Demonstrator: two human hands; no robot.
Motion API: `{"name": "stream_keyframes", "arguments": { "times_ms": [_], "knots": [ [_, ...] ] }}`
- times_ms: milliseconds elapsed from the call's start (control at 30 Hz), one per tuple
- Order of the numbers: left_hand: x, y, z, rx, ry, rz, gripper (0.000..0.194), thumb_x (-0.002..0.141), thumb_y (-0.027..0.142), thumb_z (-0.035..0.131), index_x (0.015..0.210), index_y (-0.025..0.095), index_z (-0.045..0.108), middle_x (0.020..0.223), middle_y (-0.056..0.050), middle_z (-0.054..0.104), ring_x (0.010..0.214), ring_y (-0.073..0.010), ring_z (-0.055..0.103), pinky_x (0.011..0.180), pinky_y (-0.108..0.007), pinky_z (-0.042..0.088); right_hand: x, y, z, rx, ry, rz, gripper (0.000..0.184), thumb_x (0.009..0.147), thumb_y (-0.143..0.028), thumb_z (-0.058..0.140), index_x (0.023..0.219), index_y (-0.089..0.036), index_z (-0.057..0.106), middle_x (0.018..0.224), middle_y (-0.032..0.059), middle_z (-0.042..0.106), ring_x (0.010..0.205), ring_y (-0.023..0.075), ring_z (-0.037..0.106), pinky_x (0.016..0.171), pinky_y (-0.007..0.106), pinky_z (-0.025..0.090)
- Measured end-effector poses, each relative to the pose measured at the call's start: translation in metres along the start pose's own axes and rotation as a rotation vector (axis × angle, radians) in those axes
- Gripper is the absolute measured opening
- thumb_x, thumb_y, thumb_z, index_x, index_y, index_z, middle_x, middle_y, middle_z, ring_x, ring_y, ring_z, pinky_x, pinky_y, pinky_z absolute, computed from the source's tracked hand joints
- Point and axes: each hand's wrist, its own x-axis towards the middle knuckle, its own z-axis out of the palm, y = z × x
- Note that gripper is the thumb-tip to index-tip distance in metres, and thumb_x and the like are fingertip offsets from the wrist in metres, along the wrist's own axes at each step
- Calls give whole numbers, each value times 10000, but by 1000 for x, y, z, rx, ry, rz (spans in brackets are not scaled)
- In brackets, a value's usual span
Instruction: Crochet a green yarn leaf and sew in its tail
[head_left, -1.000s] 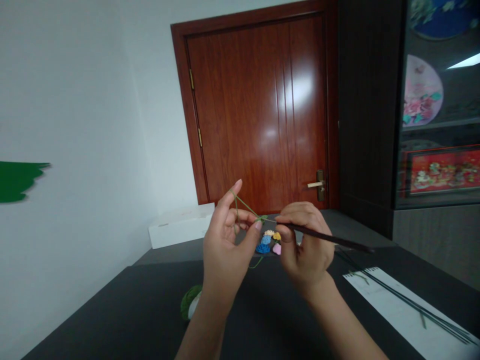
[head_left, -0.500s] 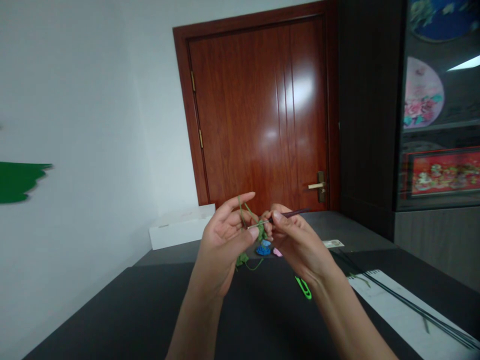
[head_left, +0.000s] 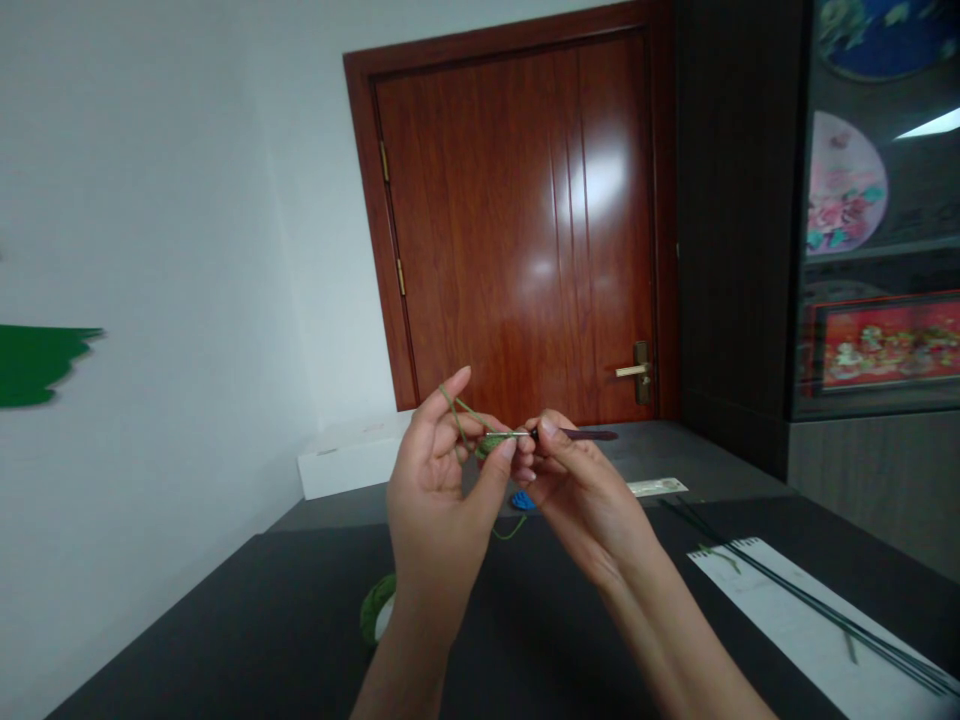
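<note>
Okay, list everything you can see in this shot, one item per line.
Crochet hook: one, silver tip, dark handle, in right hand
Green yarn: one strand, looped over left index finger
Green crocheted piece: one, at left thumb
Yarn ball: one, green, on table
Blue crocheted piece: one, beyond the hands
Paper sheet: one, white, on table, right
Rods: several, dark green, on sheet
Card: one, pale, far right of hands
Box: one, white, by back wall
Table: one, black, below hands
Door: one, reddish-brown, ahead
Door handle: one, brass, on door
Wall patch: one, green, left wall
Cabinet: one, dark, right
Left hand: one, raised, left
Right hand: one, raised, right
</note>
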Motion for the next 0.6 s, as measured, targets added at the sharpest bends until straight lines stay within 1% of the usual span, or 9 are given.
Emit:
{"name": "stream_keyframes", "arguments": {
  "times_ms": [100, 233, 333, 433, 533, 600],
  "knots": [
    [1, 0, 0, -16, -28, 14, 619, 835, 32, 728, 1398, 217, 552, 876, 4, 717, 876, -139, 692, 841, -250, 600, -1, -1, 1, -20, 12, -47, 235, 755, -323, 877, 750, -181, 689, 684, -17, 685, 658, 90, 594, 630, 193, 457],
    [0, 0, 1, -15, 17, 20, 658, 823, 40, 743, 1418, 233, 540, 856, 3, 720, 845, -151, 698, 800, -259, 608, -1, -2, 3, -36, 4, -39, 247, 736, -312, 890, 741, -180, 681, 677, -19, 688, 643, 89, 587, 614, 193, 447],
    [-1, 0, 3, -21, 31, 17, 636, 823, 52, 750, 1398, 243, 556, 849, 2, 724, 809, -154, 702, 770, -266, 616, -1, -1, 3, -30, 3, -31, 238, 748, -315, 878, 742, -186, 678, 678, -21, 679, 638, 94, 585, 605, 202, 449],
    [-1, 1, 3, -40, 16, 4, 614, 822, 45, 749, 1374, 248, 575, 849, 5, 720, 798, -148, 704, 788, -268, 618, -1, 1, 2, -43, 11, -85, 229, 772, -327, 861, 770, -199, 670, 704, -26, 679, 652, 95, 595, 626, 208, 463],
    [0, 2, 1, -74, -24, -53, 635, 820, 47, 756, 1390, 255, 571, 845, 4, 721, 810, -145, 708, 819, -264, 613, 0, 5, 0, -56, 29, -153, 231, 780, -330, 854, 800, -213, 656, 721, -36, 667, 653, 95, 591, 649, 215, 478],
    [2, 4, -3, -115, -73, -128, 711, 813, 59, 771, 1447, 264, 521, 833, 1, 728, 803, -148, 713, 823, -266, 610, 0, 6, -1, -61, 30, -174, 231, 783, -336, 851, 812, -217, 655, 705, -40, 652, 642, 95, 578, 645, 213, 477]
  ]
}}
